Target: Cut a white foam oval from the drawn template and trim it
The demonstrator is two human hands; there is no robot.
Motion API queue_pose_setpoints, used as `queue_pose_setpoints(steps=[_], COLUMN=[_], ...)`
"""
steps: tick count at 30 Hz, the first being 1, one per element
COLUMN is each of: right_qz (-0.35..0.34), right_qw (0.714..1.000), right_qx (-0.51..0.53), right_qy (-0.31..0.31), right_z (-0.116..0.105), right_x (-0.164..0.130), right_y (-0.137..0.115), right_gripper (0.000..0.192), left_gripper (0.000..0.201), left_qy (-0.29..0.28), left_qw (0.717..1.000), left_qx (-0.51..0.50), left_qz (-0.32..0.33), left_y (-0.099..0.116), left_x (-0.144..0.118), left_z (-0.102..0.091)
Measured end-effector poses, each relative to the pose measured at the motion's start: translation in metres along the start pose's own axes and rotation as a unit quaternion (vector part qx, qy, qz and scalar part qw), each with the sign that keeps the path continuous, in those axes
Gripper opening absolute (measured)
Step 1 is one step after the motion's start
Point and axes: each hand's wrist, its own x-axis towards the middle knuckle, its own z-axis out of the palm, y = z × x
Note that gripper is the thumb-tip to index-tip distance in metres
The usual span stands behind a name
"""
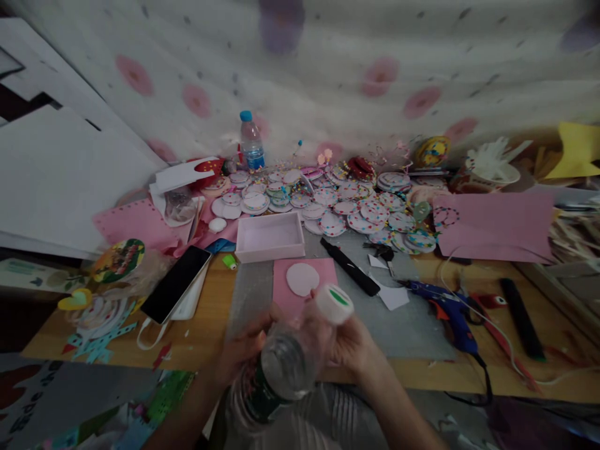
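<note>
A clear plastic bottle with a dark label is tilted over the table's near edge, its white cap with a green mark pointing away to the right. My left hand is wrapped round the side of its body. Close to the neck, my right hand grips the bottle just below the cap; some of its fingers are hidden behind it. Just beyond lies a pink card with a white paper circle on it, on a grey cutting mat.
A white box stands behind the card, before many decorated paper discs. At right lie a blue glue gun with its cord and a black pen-like tool. A phone is at left; a water bottle stands behind.
</note>
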Motion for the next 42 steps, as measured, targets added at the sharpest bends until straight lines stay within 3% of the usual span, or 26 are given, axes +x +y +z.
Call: queue_pose_setpoints(steps=[2, 4, 6, 8, 11, 15, 23, 31, 33, 37, 42], right_qz=[0.041, 0.076, 0.105, 0.121, 0.099, 0.001, -0.18, -0.24, -0.278, -0.362, -0.38], right_qw=[0.999, 0.995, 0.988, 0.979, 0.967, 0.942, 0.856, 0.791, 0.751, 0.623, 0.545], right_qx=[-0.029, -0.065, -0.109, -0.159, -0.236, -0.331, -0.462, -0.547, -0.587, -0.68, -0.728], right_qy=[-0.015, -0.027, -0.035, -0.034, -0.011, 0.049, 0.146, 0.133, 0.119, 0.134, 0.169], right_z=[-0.007, -0.01, -0.009, -0.007, -0.004, -0.001, -0.003, -0.006, -0.006, -0.011, -0.026], right_x=[0.006, 0.012, 0.016, 0.019, 0.02, 0.023, 0.025, 0.017, 0.014, 0.001, -0.017], right_y=[-0.004, -0.011, -0.021, -0.03, -0.034, -0.027, -0.023, -0.014, -0.011, 0.004, 0.03], right_gripper=[0.053, 0.053, 0.051, 0.05, 0.048, 0.048, 0.052, 0.043, 0.039, 0.032, 0.032], left_gripper=[0.034, 0.037, 0.039, 0.04, 0.039, 0.037, 0.043, 0.042, 0.038, 0.033, 0.039], left_qy=[-0.055, -0.089, -0.107, -0.123, -0.133, -0.111, -0.051, -0.057, -0.057, -0.061, -0.065], left_qw=[0.99, 0.952, 0.885, 0.799, 0.69, 0.619, 0.539, 0.55, 0.545, 0.537, 0.527], left_qx=[0.133, 0.294, 0.453, 0.589, 0.711, 0.777, 0.84, 0.832, 0.835, 0.841, 0.847], left_qz=[0.001, -0.004, -0.011, -0.021, -0.008, 0.029, 0.03, 0.045, 0.041, 0.026, 0.022], left_y=[0.019, 0.036, 0.048, 0.054, 0.052, 0.04, 0.033, 0.026, 0.027, 0.03, 0.032], left_x=[-0.002, 0.0, 0.004, 0.009, 0.015, 0.021, 0.043, 0.048, 0.048, 0.049, 0.049], left_z=[-0.002, 0.0, 0.005, 0.01, 0.015, 0.017, 0.011, -0.008, -0.008, -0.006, -0.004])
